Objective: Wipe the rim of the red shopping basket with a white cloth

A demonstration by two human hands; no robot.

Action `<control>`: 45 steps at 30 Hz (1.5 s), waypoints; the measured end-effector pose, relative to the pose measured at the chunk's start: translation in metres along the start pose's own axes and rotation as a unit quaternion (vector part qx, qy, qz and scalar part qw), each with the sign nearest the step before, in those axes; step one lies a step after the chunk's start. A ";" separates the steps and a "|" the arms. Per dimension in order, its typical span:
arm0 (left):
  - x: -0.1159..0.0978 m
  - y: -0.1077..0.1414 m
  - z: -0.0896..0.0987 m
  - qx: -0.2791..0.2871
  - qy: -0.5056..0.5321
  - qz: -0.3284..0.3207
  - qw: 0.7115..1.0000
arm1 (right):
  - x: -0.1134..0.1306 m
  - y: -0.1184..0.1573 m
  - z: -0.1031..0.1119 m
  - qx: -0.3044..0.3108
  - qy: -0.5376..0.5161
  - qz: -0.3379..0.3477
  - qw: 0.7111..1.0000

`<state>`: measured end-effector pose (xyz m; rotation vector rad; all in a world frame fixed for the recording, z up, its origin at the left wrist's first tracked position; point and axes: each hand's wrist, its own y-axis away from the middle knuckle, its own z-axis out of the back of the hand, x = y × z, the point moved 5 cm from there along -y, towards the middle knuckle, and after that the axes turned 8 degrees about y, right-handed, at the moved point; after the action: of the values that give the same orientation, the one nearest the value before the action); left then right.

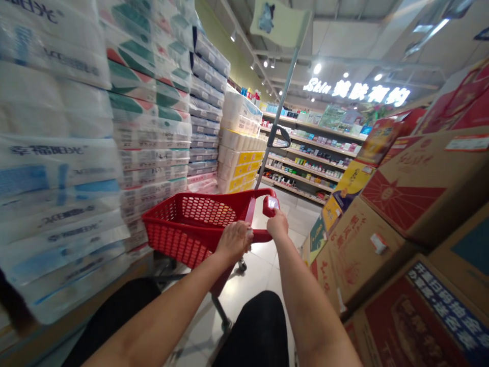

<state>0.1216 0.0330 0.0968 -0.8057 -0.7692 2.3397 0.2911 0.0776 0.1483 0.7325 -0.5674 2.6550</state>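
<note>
A red plastic shopping cart [191,224] stands in front of me, its mesh basket pointing forward and showing nothing inside. My left hand [234,242] is wrapped around the cart's red handle [262,235] on the left side. A short way to the right, my right hand [277,225] also grips the handle, just below a glossy red end piece [271,205] with a white label. A thin grey pole [280,117] rises from the cart and carries a pale green flag [280,23] at its top.
Tall stacks of wrapped toilet paper [153,127] line the aisle on the left. Printed cardboard cartons [401,204] are piled high on the right. Ahead, tile floor [260,270] leads to store shelves [301,158] of small products under a lit sign.
</note>
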 end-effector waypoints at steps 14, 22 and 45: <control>-0.018 -0.004 0.001 -0.023 -0.006 -0.028 0.999 | -0.001 0.003 0.004 -0.039 -0.037 0.008 0.998; -0.004 -0.006 0.003 -0.041 -0.033 0.020 0.998 | 0.014 0.045 -0.005 -0.212 0.054 0.275 0.936; 0.032 -0.002 0.003 -0.073 -0.009 0.093 0.993 | 0.004 0.054 -0.025 -0.308 0.105 0.325 0.888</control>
<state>0.0981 0.0543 0.0888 -0.9569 -0.9181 2.4779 0.2559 0.0432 0.1152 0.0488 -1.7277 2.7594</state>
